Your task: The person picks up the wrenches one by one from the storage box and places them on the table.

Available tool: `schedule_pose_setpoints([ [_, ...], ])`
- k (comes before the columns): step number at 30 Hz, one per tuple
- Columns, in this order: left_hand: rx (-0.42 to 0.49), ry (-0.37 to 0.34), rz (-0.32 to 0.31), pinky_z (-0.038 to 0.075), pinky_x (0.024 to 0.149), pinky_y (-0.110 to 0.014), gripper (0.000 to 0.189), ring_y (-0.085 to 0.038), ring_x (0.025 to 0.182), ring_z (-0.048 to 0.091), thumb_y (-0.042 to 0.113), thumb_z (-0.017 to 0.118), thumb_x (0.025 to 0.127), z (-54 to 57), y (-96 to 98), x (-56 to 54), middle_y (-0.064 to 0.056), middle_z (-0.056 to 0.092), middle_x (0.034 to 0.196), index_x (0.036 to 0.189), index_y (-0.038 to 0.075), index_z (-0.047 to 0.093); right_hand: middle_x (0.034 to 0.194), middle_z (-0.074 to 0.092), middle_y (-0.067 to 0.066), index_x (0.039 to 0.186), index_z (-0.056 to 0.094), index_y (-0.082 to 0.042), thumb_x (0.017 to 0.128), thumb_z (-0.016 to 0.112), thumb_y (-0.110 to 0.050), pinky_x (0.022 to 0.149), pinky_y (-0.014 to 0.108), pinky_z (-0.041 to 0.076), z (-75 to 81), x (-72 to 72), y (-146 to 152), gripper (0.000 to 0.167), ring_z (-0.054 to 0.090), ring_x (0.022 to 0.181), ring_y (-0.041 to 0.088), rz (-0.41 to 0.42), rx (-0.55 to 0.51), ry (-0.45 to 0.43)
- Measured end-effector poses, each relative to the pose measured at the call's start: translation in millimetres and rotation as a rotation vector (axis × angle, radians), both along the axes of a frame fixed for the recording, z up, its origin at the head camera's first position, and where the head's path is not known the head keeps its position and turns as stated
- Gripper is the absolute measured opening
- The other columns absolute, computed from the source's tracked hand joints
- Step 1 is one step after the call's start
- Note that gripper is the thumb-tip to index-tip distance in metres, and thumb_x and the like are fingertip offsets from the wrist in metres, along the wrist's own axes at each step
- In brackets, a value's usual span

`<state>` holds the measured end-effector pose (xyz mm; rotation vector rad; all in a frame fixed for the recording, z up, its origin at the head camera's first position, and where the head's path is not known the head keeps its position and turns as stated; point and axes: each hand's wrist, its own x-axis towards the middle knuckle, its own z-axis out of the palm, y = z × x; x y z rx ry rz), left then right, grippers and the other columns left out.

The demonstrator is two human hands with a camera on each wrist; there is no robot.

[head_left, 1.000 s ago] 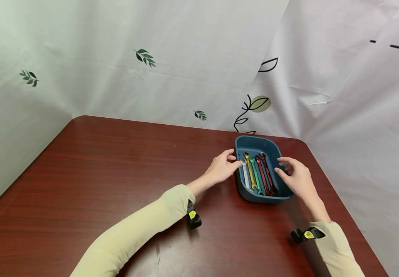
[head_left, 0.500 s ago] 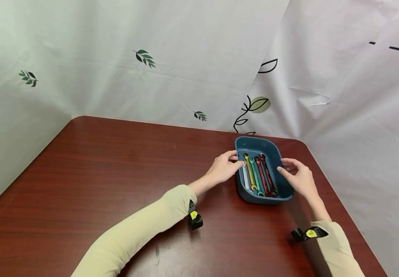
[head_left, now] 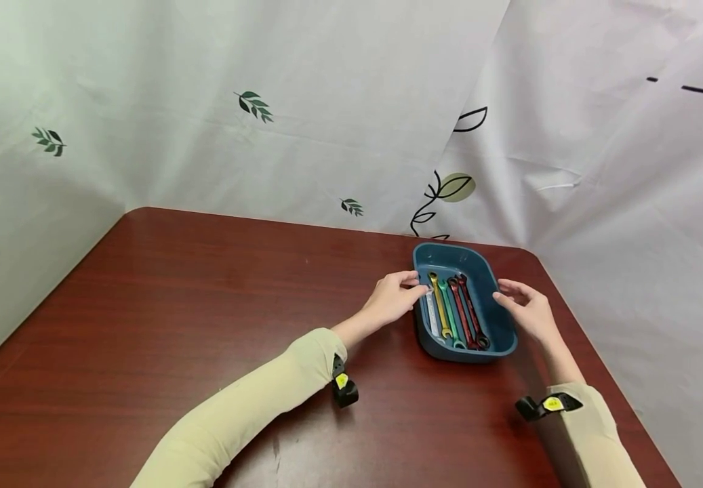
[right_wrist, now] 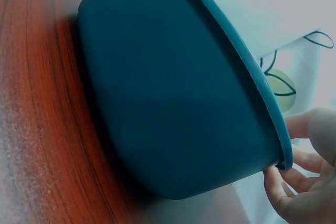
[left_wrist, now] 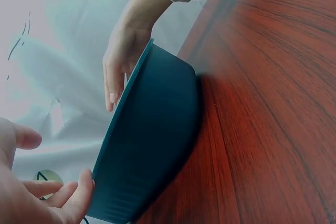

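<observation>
A blue plastic bin (head_left: 506,333) with rounded corners stands near the table's far right corner. Inside it, several combination wrenches lie side by side, among them a silver wrench (head_left: 432,313), a yellow wrench (head_left: 439,305) and a green wrench (head_left: 451,314). My left hand (head_left: 390,297) is at the bin's left rim, a fingertip touching the outside and the thumb held apart above the inside. At the opposite rim, my right hand (head_left: 529,313) pinches the edge, thumb inside and fingers outside, as the right wrist view shows.
The reddish-brown wooden table (head_left: 235,305) extends left and toward me. White cloth (head_left: 327,102) with printed leaves hangs behind it and along both sides. Each sleeve carries a black wrist camera, one on the left (head_left: 344,388) and one on the right (head_left: 549,406).
My right hand has shifted slightly outward, its thumb going from over the bin to the right rim. The left fingers have settled closer to the left rim. The wrenches remain in place.
</observation>
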<state>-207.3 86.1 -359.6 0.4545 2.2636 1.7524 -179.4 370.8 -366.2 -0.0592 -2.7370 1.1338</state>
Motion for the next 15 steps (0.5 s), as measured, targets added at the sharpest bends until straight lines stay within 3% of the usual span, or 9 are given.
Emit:
schedule_pose_setpoints([
  [4, 0.010, 0.000, 0.006, 0.060, 0.082, -0.029, 0.051, -0.020, 0.097, 0.069, 0.028, 0.060, 0.094, 0.0, -0.5, -0.7, -0.011, 0.060, 0.133, 0.139, 0.006, 0.050, 0.125, 0.058, 0.024, 0.135, 0.051, 0.002, 0.096, 0.058, -0.031, 0.064, 0.008, 0.048, -0.7, -3.0, -0.2, 0.052, 0.048, 0.080, -0.016, -0.018, -0.016, -0.021],
  [7, 0.010, 0.005, 0.009, 0.060, 0.081, -0.029, 0.050, -0.020, 0.094, 0.070, 0.027, 0.061, 0.094, 1.5, -0.2, -0.5, -0.011, 0.061, 0.132, 0.138, 0.007, 0.051, 0.112, 0.064, 0.000, 0.136, 0.050, 0.001, 0.095, 0.059, -0.032, 0.066, 0.006, 0.048, -0.4, -5.6, 0.8, 0.053, 0.049, 0.080, -0.018, -0.033, -0.047, -0.056],
  [10, 0.012, 0.007, 0.005, 0.060, 0.079, -0.027, 0.049, -0.020, 0.090, 0.071, 0.027, 0.061, 0.094, 2.9, 0.7, -0.3, -0.010, 0.062, 0.131, 0.138, 0.008, 0.052, 0.100, 0.057, -0.025, 0.139, 0.047, 0.001, 0.095, 0.059, -0.035, 0.069, 0.004, 0.047, 0.3, -7.9, 2.6, 0.059, 0.050, 0.081, -0.020, -0.041, -0.116, -0.109],
  [15, 0.021, 0.004, 0.004, 0.060, 0.075, -0.026, 0.047, -0.023, 0.086, 0.072, 0.025, 0.062, 0.094, 3.1, 3.7, -2.4, -0.009, 0.065, 0.126, 0.136, 0.008, 0.054, 0.088, 0.051, -0.036, 0.143, 0.042, 0.002, 0.095, 0.059, -0.034, 0.070, 0.003, 0.046, 1.2, -10.3, 3.3, 0.062, 0.049, 0.082, -0.020, -0.052, -0.191, -0.174],
])
